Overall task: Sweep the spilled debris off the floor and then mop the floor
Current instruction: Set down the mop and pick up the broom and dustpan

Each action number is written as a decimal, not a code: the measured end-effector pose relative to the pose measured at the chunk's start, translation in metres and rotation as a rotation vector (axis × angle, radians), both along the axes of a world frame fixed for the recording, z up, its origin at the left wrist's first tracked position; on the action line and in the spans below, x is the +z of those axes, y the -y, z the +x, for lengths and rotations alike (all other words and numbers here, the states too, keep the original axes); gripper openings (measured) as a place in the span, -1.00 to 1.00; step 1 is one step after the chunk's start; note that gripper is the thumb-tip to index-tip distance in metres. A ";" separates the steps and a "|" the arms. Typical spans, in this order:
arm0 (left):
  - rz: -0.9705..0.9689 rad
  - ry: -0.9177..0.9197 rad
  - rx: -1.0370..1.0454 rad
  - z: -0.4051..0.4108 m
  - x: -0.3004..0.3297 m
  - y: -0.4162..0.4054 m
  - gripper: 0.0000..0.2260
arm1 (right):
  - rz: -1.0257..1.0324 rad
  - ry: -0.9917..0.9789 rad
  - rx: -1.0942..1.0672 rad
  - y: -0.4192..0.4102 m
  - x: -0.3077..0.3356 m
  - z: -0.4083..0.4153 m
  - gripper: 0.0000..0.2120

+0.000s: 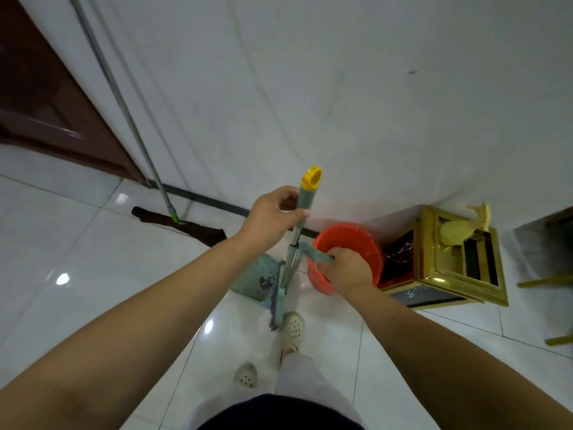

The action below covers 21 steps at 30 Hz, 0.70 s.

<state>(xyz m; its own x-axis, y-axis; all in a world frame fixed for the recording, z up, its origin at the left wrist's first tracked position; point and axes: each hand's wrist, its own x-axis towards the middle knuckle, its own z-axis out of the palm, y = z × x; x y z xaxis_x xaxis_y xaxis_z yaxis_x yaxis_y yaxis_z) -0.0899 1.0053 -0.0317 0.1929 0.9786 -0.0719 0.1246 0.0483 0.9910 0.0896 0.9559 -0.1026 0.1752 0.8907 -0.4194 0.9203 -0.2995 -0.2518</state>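
A sponge mop [293,252] stands upright on the white tiled floor [93,243] in front of me, its green handle topped by a yellow cap. My left hand [273,218] grips the green handle just below the cap. My right hand [347,270] grips the mop's green wringer lever, which slants off the metal shaft. The mop head [276,308] rests on the floor beside my foot. An orange bucket [366,243] sits on the floor right behind my right hand. A flat mop [173,218] with a dark pad leans against the wall at the left.
A green dustpan [257,277] lies on the floor behind the mop shaft. A gold-framed stand [459,274] holding a yellowish object stands to the right by the wall. A dark brown door [52,110] is at the left. My feet wear pale perforated clogs [293,325].
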 end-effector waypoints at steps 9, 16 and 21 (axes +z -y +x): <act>-0.068 -0.033 0.091 0.027 -0.006 -0.079 -0.83 | -0.004 0.002 0.104 -0.099 -0.004 0.024 -0.68; -0.097 -0.052 0.140 0.044 -0.017 -0.125 -0.80 | 0.020 0.061 0.221 -0.155 -0.016 0.043 -0.66; -0.072 -0.055 0.150 0.052 -0.022 -0.149 -0.74 | -0.004 0.059 0.222 -0.183 -0.021 0.052 -0.68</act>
<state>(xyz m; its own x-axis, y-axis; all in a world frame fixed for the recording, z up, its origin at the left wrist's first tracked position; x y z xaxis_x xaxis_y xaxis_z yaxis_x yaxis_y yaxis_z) -0.0374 1.1546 -0.0541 0.0384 0.9880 -0.1498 0.1648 0.1416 0.9761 0.1419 1.1385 -0.1237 -0.0003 0.9084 -0.4182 0.9769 -0.0892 -0.1944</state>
